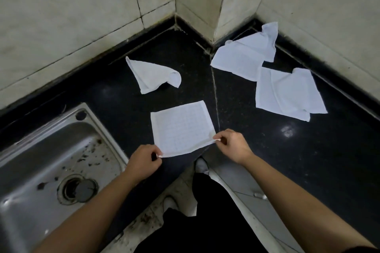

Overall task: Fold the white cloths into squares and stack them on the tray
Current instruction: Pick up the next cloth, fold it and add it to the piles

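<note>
A white cloth lies spread flat on the black counter in front of me. My left hand pinches its near left corner and my right hand pinches its near right corner. Three other white cloths lie farther back. A crumpled cloth sits at centre left. A loosely lying cloth is in the far right corner, partly up against the wall. A flatter cloth overlaps its near edge. No tray is in view.
A steel sink with a drain and dark stains is sunk into the counter at my left. Tiled walls close the counter at the back with a jutting corner. My legs and shoes stand on the floor at the counter's front edge.
</note>
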Available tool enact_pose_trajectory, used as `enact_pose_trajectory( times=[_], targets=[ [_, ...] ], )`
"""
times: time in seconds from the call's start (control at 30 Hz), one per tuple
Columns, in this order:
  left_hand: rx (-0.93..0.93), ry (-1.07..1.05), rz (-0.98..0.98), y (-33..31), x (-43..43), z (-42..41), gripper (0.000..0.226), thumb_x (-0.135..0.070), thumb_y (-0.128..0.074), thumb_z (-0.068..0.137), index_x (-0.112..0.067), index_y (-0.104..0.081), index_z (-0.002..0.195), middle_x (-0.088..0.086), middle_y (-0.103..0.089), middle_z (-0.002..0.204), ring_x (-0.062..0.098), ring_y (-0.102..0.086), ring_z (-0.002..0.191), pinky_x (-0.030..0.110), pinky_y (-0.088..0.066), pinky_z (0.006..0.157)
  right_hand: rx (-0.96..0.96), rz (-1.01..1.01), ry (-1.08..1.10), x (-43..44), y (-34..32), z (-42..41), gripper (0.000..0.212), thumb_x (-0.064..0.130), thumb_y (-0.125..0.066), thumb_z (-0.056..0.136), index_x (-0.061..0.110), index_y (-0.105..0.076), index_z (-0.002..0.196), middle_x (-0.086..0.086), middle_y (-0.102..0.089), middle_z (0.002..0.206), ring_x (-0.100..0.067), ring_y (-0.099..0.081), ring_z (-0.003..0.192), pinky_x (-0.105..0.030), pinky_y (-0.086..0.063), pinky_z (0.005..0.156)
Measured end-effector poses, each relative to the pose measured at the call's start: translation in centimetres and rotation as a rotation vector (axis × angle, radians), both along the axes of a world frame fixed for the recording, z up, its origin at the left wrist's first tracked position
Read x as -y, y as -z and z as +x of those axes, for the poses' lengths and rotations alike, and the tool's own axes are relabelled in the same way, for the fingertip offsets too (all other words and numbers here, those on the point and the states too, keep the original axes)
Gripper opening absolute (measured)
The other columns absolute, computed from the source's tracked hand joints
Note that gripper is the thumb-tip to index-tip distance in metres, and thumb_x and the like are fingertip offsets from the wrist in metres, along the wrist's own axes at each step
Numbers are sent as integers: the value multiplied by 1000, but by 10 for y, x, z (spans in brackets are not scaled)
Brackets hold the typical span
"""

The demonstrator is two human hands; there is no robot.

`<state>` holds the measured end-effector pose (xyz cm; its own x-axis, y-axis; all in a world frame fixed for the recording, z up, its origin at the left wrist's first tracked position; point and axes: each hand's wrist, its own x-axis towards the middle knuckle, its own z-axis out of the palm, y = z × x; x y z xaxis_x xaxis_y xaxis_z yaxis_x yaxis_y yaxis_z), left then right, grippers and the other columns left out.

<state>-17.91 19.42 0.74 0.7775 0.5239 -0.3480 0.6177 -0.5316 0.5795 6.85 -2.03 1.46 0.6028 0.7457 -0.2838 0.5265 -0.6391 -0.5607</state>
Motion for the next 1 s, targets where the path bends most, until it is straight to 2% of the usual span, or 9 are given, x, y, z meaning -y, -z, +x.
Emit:
enact_pose_trajectory(
  times=[0.13, 0.23, 0.4, 0.6, 0.77, 0.87, 0.93, 1.0],
  targets=[
    [95, -482, -255, -8, -23, 29, 11, -11, -72, 84, -19, -71, 90, -4, -69, 85, 11, -64, 79, 23, -48, 71, -142, 95, 229, -32, -4, 24, 17, 22, -73, 87, 22, -76, 103, 6, -73, 95, -11, -68, 85, -27, -55, 85],
    [146, -636, -319, -5, -40, 48, 13, -7, -71, 85, -15, -72, 95, -3, -69, 87, 9, -63, 79, 24, -50, 76, -195, 140, 309, -63, -2, 40, 12, 22, -74, 87, 20, -78, 98, 5, -73, 89, -11, -67, 83, -24, -55, 84],
    [122, -744, -299, 12, -69, 72, 15, -9, -70, 87, -14, -74, 100, 2, -70, 96, 17, -65, 91, 32, -52, 90, -249, 143, 328, -106, 11, 68, 7, 26, -72, 89, 26, -75, 96, 6, -71, 90, -10, -66, 84, -22, -52, 84],
    [123, -811, -264, 25, -85, 90, 18, -9, -67, 90, -11, -73, 106, -1, -68, 100, 15, -63, 95, 26, -48, 88, -237, 140, 277, -134, 26, 88, 14, 22, -70, 91, 19, -76, 103, 11, -68, 88, -6, -62, 83, -17, -48, 85],
    [135, -845, -270, 37, -88, 93, 17, -11, -67, 90, -13, -74, 106, 0, -71, 103, 16, -66, 98, 26, -49, 88, -221, 141, 256, -140, 39, 94, 12, 26, -71, 89, 25, -77, 99, 13, -69, 86, -6, -64, 80, -24, -54, 85],
    [134, -869, -263, 39, -87, 95, 21, -15, -67, 91, -14, -72, 111, 1, -70, 106, 17, -65, 101, 27, -49, 90, -194, 129, 234, -140, 41, 96, 14, 29, -70, 89, 28, -75, 102, 8, -70, 96, -7, -64, 82, -30, -55, 86],
    [176, -882, -237, 35, -82, 94, 26, -21, -65, 92, -15, -68, 118, 3, -68, 107, 19, -64, 99, 32, -51, 91, -161, 130, 214, -136, 39, 91, 23, 28, -66, 92, 24, -71, 114, 2, -66, 108, -9, -62, 88, -34, -54, 89],
    [176, -795, -46, 31, -72, 89, 32, -25, -59, 96, -14, -62, 126, 8, -62, 117, 21, -60, 105, 36, -49, 93, 84, 192, 117, -128, 36, 80, 33, 25, -57, 97, 16, -63, 128, -4, -60, 122, -18, -61, 104, -38, -52, 92]
  ],
)
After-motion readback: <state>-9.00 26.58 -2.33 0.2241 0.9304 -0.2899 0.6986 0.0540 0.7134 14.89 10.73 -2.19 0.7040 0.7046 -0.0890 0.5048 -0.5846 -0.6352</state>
